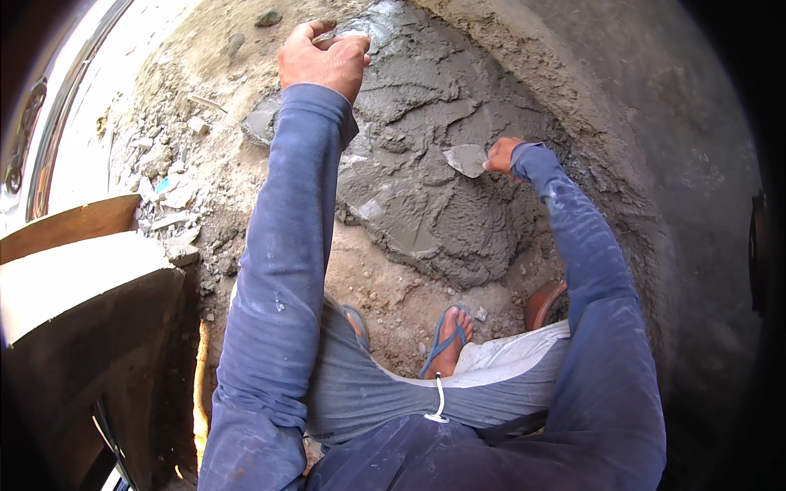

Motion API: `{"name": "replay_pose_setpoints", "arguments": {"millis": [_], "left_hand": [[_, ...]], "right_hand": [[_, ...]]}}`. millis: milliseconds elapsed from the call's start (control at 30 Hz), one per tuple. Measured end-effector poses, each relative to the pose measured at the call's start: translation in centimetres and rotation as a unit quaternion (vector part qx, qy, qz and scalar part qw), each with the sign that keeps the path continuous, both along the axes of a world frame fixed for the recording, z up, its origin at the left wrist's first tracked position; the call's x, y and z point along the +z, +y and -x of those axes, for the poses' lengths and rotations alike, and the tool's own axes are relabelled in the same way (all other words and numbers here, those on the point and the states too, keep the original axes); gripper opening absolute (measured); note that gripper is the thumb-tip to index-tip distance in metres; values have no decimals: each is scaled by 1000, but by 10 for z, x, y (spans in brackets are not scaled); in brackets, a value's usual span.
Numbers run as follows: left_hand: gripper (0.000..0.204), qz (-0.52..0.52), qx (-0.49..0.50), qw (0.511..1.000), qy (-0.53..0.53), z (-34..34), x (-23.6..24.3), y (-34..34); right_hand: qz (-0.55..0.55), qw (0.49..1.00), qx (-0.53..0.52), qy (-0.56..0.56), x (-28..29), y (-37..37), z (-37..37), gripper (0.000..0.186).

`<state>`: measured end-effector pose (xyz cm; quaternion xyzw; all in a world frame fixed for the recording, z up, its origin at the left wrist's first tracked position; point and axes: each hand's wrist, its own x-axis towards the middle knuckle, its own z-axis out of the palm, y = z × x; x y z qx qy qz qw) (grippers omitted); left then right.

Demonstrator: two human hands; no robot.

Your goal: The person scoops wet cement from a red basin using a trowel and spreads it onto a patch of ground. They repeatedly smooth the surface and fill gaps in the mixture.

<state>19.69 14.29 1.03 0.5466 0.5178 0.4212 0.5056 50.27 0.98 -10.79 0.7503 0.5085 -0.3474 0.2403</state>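
My right hand (502,155), right of centre, closes round a small trowel (466,160) with a pale grey blade. Wet, ridged grey mortar (442,217) spreads from top to centre. My left hand (324,62), upper left, curls; I cannot tell whether it grips anything.

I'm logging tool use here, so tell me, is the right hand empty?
No, the right hand grips a trowel, whose blade shows against the wet gray mortar.

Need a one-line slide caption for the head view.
Right hand holding a trowel at a patch of wet grey mortar, left hand stretched out ahead.
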Motion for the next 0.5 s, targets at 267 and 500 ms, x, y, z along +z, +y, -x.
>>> {"name": "replay_pose_setpoints", "arguments": {"millis": [267, 500], "left_hand": [[50, 8, 13, 1000, -20, 9, 6, -1], [53, 7, 29, 997, -73, 4, 2, -4]], "right_hand": [[13, 991, -123, 45, 5, -2, -2, 34], [-192, 916, -208, 286, 15, 56, 34, 36]]}}
